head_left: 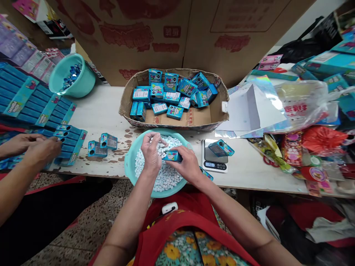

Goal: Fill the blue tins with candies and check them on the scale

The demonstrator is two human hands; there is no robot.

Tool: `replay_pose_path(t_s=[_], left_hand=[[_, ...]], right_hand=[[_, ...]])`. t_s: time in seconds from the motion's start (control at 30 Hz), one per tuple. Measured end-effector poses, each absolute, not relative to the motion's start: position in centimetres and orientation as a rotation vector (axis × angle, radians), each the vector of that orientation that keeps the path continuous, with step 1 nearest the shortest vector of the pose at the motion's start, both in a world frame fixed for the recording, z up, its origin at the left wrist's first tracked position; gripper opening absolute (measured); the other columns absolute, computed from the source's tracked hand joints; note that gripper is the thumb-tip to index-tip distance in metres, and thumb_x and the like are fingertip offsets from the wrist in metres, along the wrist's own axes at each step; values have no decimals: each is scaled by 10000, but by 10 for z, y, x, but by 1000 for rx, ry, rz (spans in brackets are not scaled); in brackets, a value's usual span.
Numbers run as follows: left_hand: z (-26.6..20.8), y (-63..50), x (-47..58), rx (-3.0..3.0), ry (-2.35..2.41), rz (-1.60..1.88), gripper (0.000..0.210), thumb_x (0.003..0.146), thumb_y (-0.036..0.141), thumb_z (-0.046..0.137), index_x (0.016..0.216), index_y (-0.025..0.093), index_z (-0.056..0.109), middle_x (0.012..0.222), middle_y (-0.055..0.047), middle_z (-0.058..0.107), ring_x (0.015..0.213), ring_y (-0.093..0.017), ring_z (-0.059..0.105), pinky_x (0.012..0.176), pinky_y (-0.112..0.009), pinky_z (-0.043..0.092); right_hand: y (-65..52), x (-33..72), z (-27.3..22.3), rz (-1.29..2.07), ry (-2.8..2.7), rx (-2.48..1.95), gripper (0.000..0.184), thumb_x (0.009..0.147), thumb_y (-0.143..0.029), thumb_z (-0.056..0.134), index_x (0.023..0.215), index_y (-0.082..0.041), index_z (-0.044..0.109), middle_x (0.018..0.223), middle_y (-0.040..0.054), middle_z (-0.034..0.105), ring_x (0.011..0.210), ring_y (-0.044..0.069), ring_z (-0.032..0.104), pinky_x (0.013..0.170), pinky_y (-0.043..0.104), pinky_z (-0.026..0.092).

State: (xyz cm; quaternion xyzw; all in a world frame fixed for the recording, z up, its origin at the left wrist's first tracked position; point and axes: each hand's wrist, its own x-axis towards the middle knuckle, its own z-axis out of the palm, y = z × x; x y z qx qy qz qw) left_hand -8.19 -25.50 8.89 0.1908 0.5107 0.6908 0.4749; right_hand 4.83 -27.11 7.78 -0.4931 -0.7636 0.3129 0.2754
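Note:
In my right hand [186, 162] is a small blue candy box [172, 156] marked "Caramelo Macizo", held on its side over the turquoise basin [128, 168]. My left hand [151, 149] is curled at the box's left end, closed on some small white candies [161, 150]. Below both hands, loose white candies [166, 181] fill much of the basin. To the right, another blue candy box [221, 147] lies tilted on a small digital scale [215, 166]. Partly behind my right wrist, one more blue box [206, 173] rests on the table.
Behind the basin stands a cut-down cardboard tray [205, 115] with several blue boxes. Two boxes [97, 148] sit to the left, near a co-worker's hands [46, 147] and stacked display packs [68, 142]. A turquoise bowl [85, 79] and plastic bags [302, 103] flank the tray.

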Motion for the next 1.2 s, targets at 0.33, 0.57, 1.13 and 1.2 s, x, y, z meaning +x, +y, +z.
replay_pose_path(t_s=[0.33,0.57,1.13,1.2], left_hand=[[94,-254,-74,478,1239,1691,202,764,324,656,803,184,515,605,29,570,558,-120,589,574,-246,487],[99,-256,-70,491,1275,1674,208,774,360,631,747,157,594,722,-15,617,639,-137,624,650,-295,525],[104,-260,-65,594,1199,1628,415,828,410,563,503,176,455,537,4,477,506,-110,523,537,-257,425],[94,-253,-77,562,1205,1656,411,826,447,547,528,179,452,561,6,484,520,-113,523,559,-264,442]], right_hand=[[-268,55,80,877,-1988,-1325,345,707,-305,754,1008,-228,604,983,54,674,968,261,610,822,374,411],[-269,56,82,873,-1943,-1336,344,698,-298,755,998,-234,598,979,48,672,968,263,610,820,378,402],[-267,55,76,968,-1848,-1305,298,685,-253,760,951,-223,628,930,41,673,940,244,613,836,373,431],[-267,60,75,1047,-1799,-1259,312,687,-274,767,964,-224,633,937,38,672,930,232,618,836,365,453]])
